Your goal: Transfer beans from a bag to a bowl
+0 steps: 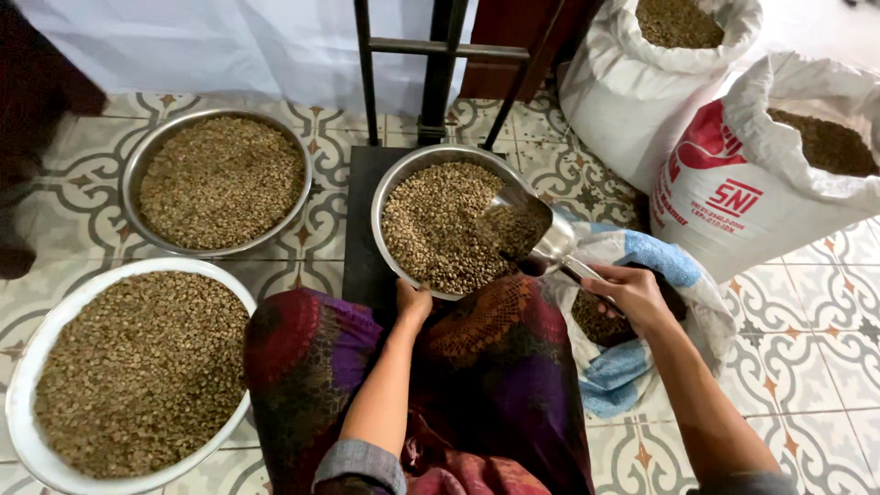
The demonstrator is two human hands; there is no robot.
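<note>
A metal scoop (527, 229) is being gripped by the closed right hand (632, 293), tilted over the steel bowl (390, 197), whose near rim is being pinched by the left hand (412, 301).

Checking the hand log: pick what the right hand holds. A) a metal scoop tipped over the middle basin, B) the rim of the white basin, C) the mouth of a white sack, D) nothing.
A: the right hand grips the handle of the metal scoop, tipped over the beans in the middle basin.
</note>
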